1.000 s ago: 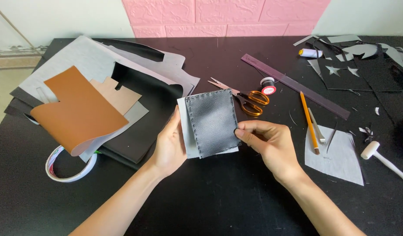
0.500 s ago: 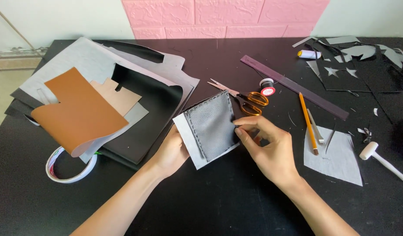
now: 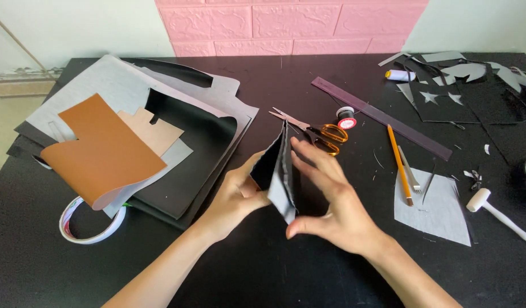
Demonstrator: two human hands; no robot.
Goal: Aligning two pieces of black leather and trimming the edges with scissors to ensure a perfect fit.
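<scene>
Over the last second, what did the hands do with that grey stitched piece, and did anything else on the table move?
The grey stitched piece was turned from flat, face up, to standing on edge toward the camera. The left hand keeps its hold on the left side; the right hand shifted from pinching the right edge to lying spread along it. The scissors, pencil, ruler and brown sheet stayed put.

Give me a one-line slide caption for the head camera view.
Both hands, left hand and right hand, hold a stitched grey leather piece edge-on above a black table, near scissors.
</scene>
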